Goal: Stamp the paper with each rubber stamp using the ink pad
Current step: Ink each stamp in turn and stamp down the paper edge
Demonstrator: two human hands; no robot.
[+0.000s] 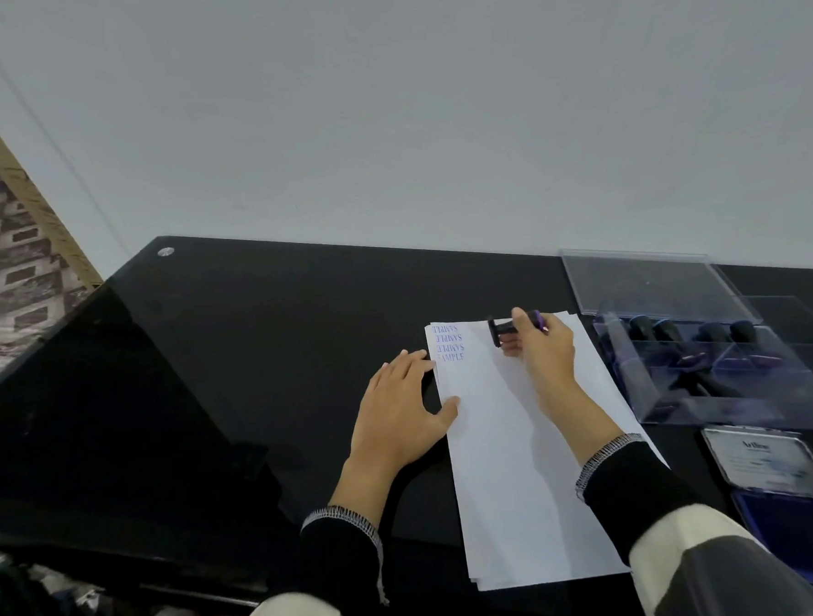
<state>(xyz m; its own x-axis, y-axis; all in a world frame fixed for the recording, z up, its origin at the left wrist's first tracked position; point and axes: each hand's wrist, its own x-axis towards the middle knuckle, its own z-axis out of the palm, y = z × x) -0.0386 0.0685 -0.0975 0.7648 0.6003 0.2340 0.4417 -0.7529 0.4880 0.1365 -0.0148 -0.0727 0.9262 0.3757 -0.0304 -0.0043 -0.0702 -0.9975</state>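
A glossy black surface (264, 345) stands against a plain pale wall (431, 116); patterned floor (6, 256) shows past its left edge. A stack of white paper (514, 468) lies lengthwise on the surface, with purple "SAMPLE" prints (448, 342) in its far left corner. To the right sits a clear stamp box (732, 373) with its lid (655, 283) tipped back and several dark stamps (672, 334) inside. Nearer, an open ink pad (808, 521) shows its blue ink, just beside the paper's right edge.

The right hand (545, 351) has its grip curled round a black stamp (508, 328) with a purple end, held sideways just above the paper's far end, its face turned left toward the prints. The wrist is bent, the forearm crossing the sheet in a dark sleeve.

The left hand (401, 403) lies flat with a loose, wide grip holding nothing; fingers spread on the surface, with fingertips and thumb touching the paper's left edge.
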